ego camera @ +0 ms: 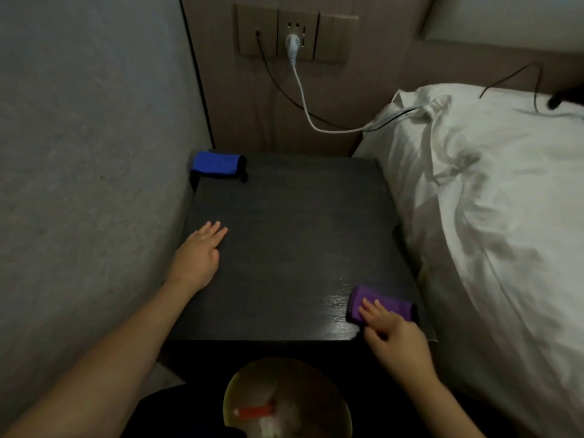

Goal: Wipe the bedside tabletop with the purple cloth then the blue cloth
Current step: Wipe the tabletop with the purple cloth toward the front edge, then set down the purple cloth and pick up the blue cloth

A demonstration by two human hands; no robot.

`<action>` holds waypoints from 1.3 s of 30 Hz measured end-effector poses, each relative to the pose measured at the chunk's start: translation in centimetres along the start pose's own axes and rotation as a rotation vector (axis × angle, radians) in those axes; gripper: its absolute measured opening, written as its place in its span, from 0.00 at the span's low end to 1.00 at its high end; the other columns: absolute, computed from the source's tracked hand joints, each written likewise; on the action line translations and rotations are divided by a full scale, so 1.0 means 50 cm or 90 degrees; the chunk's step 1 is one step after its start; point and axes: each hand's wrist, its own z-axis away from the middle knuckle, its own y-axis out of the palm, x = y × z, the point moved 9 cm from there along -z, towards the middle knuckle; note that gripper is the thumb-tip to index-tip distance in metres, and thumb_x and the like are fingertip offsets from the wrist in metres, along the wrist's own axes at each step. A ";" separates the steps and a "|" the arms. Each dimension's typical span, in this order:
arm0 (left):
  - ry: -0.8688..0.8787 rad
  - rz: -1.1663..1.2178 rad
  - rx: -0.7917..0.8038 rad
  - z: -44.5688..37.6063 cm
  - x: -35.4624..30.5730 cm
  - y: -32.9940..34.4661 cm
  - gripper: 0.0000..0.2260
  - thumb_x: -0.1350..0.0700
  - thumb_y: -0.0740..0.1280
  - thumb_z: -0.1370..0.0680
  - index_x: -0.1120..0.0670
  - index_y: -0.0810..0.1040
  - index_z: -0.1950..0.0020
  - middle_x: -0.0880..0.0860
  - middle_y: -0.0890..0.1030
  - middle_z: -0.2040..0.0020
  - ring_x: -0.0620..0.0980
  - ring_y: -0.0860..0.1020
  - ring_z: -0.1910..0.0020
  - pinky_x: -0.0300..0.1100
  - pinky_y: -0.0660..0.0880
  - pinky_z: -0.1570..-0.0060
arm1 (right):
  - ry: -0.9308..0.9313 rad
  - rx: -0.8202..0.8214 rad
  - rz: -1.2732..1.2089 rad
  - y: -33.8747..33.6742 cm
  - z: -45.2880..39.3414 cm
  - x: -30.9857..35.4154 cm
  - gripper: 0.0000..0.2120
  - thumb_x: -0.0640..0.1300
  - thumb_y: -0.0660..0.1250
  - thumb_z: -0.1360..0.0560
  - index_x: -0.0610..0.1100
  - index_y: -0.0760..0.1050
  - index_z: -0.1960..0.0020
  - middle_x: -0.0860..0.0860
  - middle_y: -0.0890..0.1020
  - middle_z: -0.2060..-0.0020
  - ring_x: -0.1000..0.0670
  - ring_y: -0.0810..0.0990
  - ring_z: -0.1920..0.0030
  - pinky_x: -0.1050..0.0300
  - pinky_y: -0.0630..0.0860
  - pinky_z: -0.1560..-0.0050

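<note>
1. I have my right hand (393,330) flat on the folded purple cloth (380,303), fingers spread and pressing down on it, not clenched around it. The cloth sits at the near right corner of the dark bedside tabletop (284,248), close to the edge beside the bed (489,200).

2. My left hand (197,256) lies open on the left side of the tabletop, palm down, grasping nothing. I judge it is only steadying me.

3. The blue cloth (216,164) is folded at the far left corner against the wall, well apart from both hands and untouched.

4. The wood just left of the purple cloth shows a glossy, streaked sheen, while the rest looks matte. That could be damp from wiping or only reflected light; I cannot tell which.

5. My reading of progress: I am in the purple-cloth stage, at its start or its finish; one still view does not settle it. No part of the tabletop can be confirmed as wiped.

6. Left to do, at the least: the whole blue-cloth pass, which means releasing the purple cloth and reaching to the far left corner.

7. White and black cables (303,99) hang from the wall socket (295,34) behind the table, off the surface.
</note>
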 end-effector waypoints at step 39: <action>-0.081 -0.058 0.035 -0.340 0.074 -0.010 0.27 0.48 0.55 0.21 0.53 0.52 0.24 0.52 0.52 0.22 0.52 0.49 0.23 0.48 0.47 0.25 | -0.169 0.046 0.120 0.101 -0.588 0.383 0.20 0.48 0.58 0.24 0.52 0.68 0.32 0.56 0.66 0.29 0.56 0.66 0.30 0.58 0.67 0.33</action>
